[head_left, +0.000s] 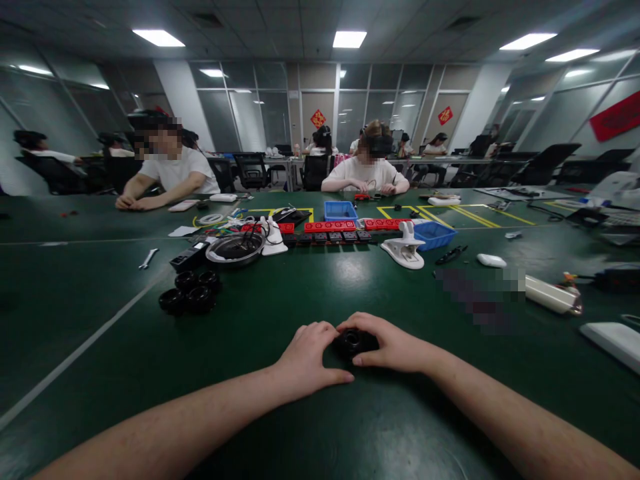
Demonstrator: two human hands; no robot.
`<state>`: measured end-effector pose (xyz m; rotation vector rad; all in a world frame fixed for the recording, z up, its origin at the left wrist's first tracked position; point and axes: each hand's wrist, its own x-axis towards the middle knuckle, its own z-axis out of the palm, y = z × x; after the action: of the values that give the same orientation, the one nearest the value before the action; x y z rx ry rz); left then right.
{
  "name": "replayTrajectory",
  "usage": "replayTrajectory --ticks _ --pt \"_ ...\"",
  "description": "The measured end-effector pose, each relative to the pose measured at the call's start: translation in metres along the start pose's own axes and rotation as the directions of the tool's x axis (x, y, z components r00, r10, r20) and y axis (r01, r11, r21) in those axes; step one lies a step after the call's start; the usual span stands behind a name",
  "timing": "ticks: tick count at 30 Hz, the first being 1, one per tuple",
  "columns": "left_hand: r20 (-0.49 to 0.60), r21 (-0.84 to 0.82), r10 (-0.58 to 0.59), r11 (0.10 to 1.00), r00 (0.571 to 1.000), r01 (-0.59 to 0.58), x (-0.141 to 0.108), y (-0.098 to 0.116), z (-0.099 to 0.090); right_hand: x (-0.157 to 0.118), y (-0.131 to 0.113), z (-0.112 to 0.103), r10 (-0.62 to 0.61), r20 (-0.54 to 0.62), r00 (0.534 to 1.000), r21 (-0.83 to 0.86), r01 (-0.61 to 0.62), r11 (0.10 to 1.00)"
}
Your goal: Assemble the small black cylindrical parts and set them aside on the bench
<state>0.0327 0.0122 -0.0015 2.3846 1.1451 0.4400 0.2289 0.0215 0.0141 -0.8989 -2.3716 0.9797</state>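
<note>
Stretching from under two bare forearms [215,417] to the far edge, the green tabletop [225,350] carries everything being handled here. Red power strips [330,227] run crosswise toward that far edge, and a metal bowl [235,265] sits by their left end. On the bowl's near side, toward the tabletop's left edge, four black rings [193,305] stand bunched together, well apart from the person. Down toward the near edge, the right hand [387,342] holds a single black ring [363,341], fingers curled over its far side and thumb at its near side, so this is the closer hand. The left hand [311,357] is spread wide, thumb well away from the fingers, and the ring lies just to the right of that gap. Whether the left fingertips touch it, I can't tell. Being round, it shows me no clear long axis; its hole faces up and toward the person.
</note>
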Motion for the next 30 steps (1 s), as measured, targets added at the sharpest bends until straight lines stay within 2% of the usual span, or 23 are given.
replayTrajectory --ticks 5,8,9,10,11,12,13,14,15,16,17,18,19,20,22,23,25,26,27,28,30 --pt "-0.028 0.009 -0.017 1.000 0.999 0.017 0.010 0.002 0.006 0.000 0.002 0.004 -0.009 -0.036 0.999 -0.027 0.008 1.000" --pt "-0.048 -0.002 -0.024 1.000 0.999 0.024 0.011 0.002 0.006 -0.003 0.008 -0.010 0.025 -0.059 0.998 -0.051 -0.028 0.998" --pt "-0.052 -0.007 -0.028 1.000 0.998 0.028 0.011 0.002 0.006 -0.005 0.013 -0.020 0.059 -0.110 0.992 -0.076 -0.067 0.995" --pt "-0.054 -0.011 -0.031 0.999 0.998 0.031 0.010 0.002 0.006 -0.010 0.022 -0.033 0.108 -0.231 0.967 -0.127 -0.140 0.982" --pt "-0.056 -0.014 -0.034 0.999 0.998 0.033 0.009 0.002 0.005 -0.016 0.032 -0.047 0.169 -0.404 0.899 -0.201 -0.267 0.943" --pt "-0.055 -0.014 -0.036 0.999 0.998 0.036 0.009 0.001 0.005 -0.023 0.044 -0.062 0.219 -0.592 0.776 -0.265 -0.444 0.856" --pt "-0.055 -0.013 -0.038 0.999 0.998 0.037 0.008 0.001 0.005 -0.032 0.057 -0.077 0.249 -0.743 0.622 -0.287 -0.631 0.720" --pt "-0.054 -0.011 -0.039 0.999 0.998 0.039 0.008 0.001 0.005 -0.041 0.070 -0.090 0.266 -0.836 0.481 -0.270 -0.781 0.563" --pt "-0.054 -0.008 -0.042 0.999 0.998 0.041 0.008 0.001 0.005 -0.050 0.082 -0.101 0.296 -0.882 0.367 -0.229 -0.882 0.413" --pt "-0.054 -0.005 -0.044 0.999 0.998 0.044 0.008 0.001 0.005 -0.057 0.091 -0.109 0.365 -0.883 0.295 -0.190 -0.936 0.298" --pt "-0.055 -0.002 -0.046 0.999 0.997 0.046 0.007 0.001 0.005 -0.062 0.098 -0.114 0.454 -0.855 0.251 -0.160 -0.960 0.229" --pt "-0.057 -0.002 -0.046 0.999 0.997 0.046 0.007 0.001 0.005 -0.065 0.101 -0.116 0.485 -0.840 0.243 -0.160 -0.966 0.205" --pt "-0.060 -0.002 -0.046 0.999 0.997 0.046 0.007 0.001 0.005 -0.064 0.100 -0.115 0.464 -0.847 0.258 -0.177 -0.961 0.211" --pt "-0.062 -0.003 -0.047 0.999 0.997 0.047 0.006 0.001 0.005 -0.061 0.096 -0.111 0.408 -0.863 0.299 -0.208 -0.945 0.251" --pt "-0.067 -0.006 -0.046 0.999 0.997 0.046 0.006 0.001 0.005 -0.047 0.080 -0.096 0.268 -0.871 0.411 -0.290 -0.873 0.393" --pt "-0.068 -0.004 -0.044 0.999 0.997 0.044 0.005 0.000 0.005 -0.038 0.069 -0.085 0.242 -0.826 0.509 -0.334 -0.788 0.517" --pt "-0.072 0.009 -0.028 1.000 0.997 0.028 0.006 -0.001 0.005 -0.022 0.045 -0.059 0.236 -0.628 0.741 -0.299 -0.510 0.807" --pt "-0.070 0.020 -0.012 1.000 0.997 0.013 0.006 -0.002 0.005 -0.016 0.033 -0.046 0.209 -0.492 0.845 -0.229 -0.357 0.906" --pt "-0.065 0.032 0.010 0.999 0.998 -0.008 0.006 -0.002 0.004 -0.011 0.022 -0.033 0.156 -0.374 0.914 -0.164 -0.231 0.959" --pt "-0.059 0.041 0.036 0.999 0.998 -0.034 0.007 -0.003 0.004 -0.008 0.012 -0.022 0.101 -0.276 0.956 -0.121 -0.138 0.983" --pt "-0.048 0.055 0.082 0.995 0.996 -0.079 0.008 -0.005 0.003 -0.005 -0.002 -0.004 0.015 -0.154 0.988 -0.068 -0.025 0.997"
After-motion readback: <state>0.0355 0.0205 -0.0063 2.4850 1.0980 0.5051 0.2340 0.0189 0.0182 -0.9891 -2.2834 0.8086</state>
